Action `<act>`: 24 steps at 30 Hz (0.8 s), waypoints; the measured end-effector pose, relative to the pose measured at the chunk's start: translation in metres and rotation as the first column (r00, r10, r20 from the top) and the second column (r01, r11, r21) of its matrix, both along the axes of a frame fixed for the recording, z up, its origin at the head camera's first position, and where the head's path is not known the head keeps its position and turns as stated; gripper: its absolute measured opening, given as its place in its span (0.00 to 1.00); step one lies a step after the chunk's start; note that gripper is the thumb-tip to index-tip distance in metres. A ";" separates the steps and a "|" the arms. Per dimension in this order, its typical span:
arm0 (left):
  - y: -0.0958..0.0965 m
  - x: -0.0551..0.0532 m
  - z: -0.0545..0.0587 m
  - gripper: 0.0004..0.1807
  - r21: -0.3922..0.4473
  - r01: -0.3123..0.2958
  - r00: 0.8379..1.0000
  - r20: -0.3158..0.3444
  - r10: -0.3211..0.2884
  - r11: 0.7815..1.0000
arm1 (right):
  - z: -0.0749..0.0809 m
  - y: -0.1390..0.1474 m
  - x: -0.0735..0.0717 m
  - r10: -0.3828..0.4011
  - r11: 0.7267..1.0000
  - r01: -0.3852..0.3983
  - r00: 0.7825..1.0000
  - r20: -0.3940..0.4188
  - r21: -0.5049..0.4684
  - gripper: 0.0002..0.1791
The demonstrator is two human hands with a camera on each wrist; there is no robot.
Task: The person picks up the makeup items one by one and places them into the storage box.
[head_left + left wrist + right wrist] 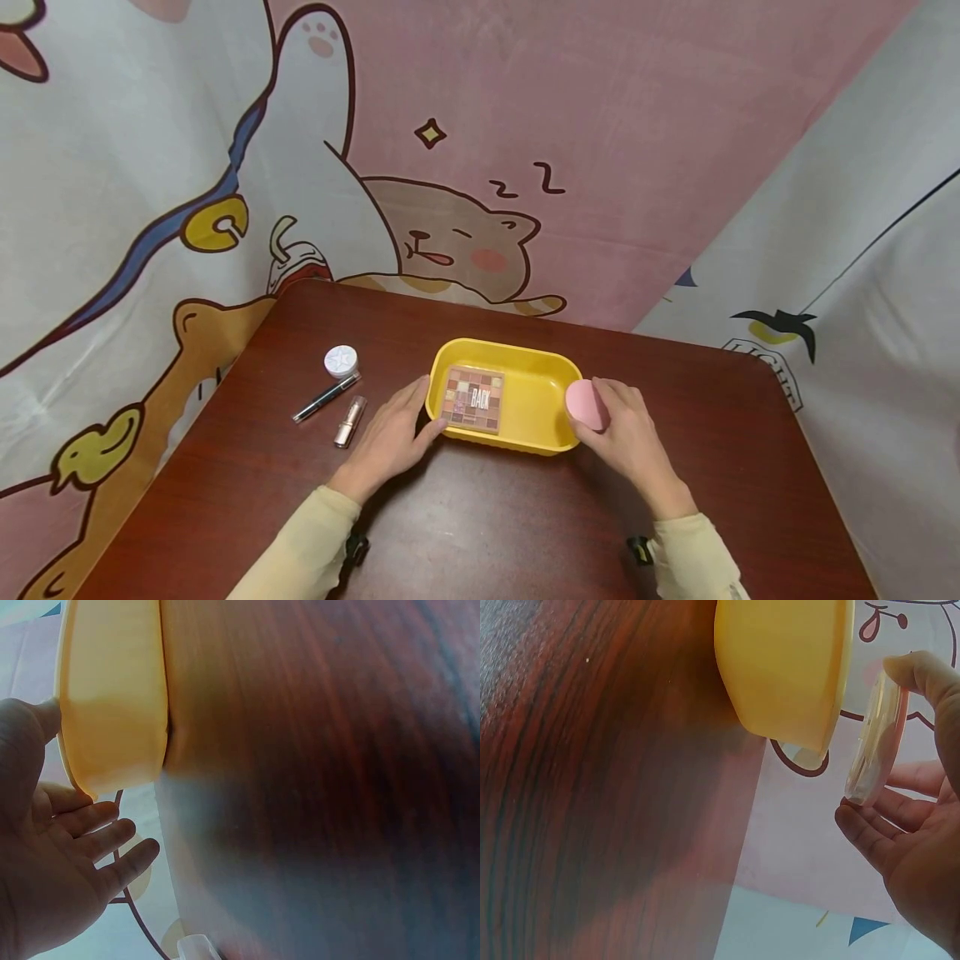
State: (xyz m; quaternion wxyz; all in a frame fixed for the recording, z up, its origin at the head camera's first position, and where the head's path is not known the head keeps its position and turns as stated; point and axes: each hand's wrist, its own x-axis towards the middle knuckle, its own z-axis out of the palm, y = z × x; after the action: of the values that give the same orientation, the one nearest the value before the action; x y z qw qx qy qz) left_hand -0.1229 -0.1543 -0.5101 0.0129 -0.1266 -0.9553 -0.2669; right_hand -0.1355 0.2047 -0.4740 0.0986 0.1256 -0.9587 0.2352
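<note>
A yellow oval-ended tray (pixel 534 408) stands on the table. In its left part lies a square eyeshadow palette (pixel 472 400) with "BACK" on its cover. My left hand (pixel 392 435) holds the tray's left end, thumb and index finger at the rim; the other fingers hang loose in the left wrist view. At the right end, my right hand (pixel 628 427) grips a round pink compact (pixel 585 406) by its edge, over the tray's rim in the head view. Side-on in the right wrist view, the compact (pixel 881 739) has a clear layer and is raised above the table.
Left of the tray lie a white round jar (pixel 341 361), a dark slim pen-like tube (pixel 326 398) and a lipstick (pixel 349 422) with a shiny pinkish case. The dark red wooden table (pixel 480 525) ends at a cartoon-printed curtain (pixel 600 125) behind and on both sides.
</note>
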 end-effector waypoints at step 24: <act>0.001 -0.001 0.000 0.46 0.011 -0.016 1.000 0.020 0.016 1.000 | 0.000 -0.015 -0.008 0.020 1.000 -0.020 1.000 0.022 0.002 0.42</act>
State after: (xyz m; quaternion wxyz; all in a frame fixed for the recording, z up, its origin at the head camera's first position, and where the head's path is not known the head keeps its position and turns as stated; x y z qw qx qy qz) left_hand -0.1241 -0.1532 -0.5100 0.0061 -0.1160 -0.9548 -0.2736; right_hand -0.1432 0.1896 -0.4739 0.0856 0.1327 -0.9587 0.2366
